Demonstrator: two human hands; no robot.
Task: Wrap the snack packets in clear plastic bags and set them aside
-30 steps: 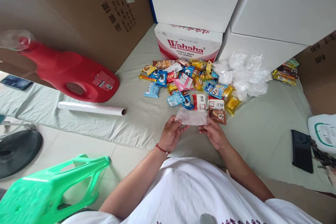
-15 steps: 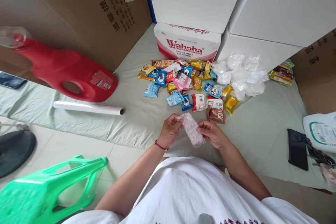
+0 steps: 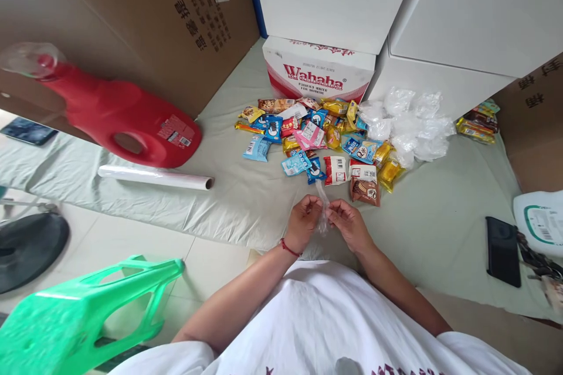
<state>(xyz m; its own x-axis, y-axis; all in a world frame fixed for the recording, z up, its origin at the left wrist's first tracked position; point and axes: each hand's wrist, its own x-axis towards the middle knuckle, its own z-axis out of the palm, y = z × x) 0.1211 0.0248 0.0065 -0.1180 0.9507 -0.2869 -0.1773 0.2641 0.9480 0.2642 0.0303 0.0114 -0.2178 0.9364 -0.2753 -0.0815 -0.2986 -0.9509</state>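
Note:
Close in front of my body, my left hand (image 3: 305, 220) and my right hand (image 3: 347, 222) pinch a crumpled clear plastic bag (image 3: 323, 224) between them. The bag is gathered into a narrow strip, with one end sticking out beyond my fingertips. Just past my hands lies a spread of small wrapped snacks (image 3: 311, 136) in blue, red, yellow and brown packets. A brown snack packet (image 3: 365, 192) is nearest my right hand. To the right of the snacks is a heap of bunched clear plastic bags (image 3: 407, 129).
A Wahaha carton (image 3: 319, 73) and white boxes (image 3: 334, 0) stand behind the snacks. On the left are a red detergent bottle (image 3: 132, 123), a white roll (image 3: 156, 177) and a green stool (image 3: 57, 316). A black phone (image 3: 504, 252) lies at right beside keys (image 3: 534, 261).
My hands have come closer together. The bag, spread out flat between them before, is now bunched into a thin strip. The view has shifted slightly.

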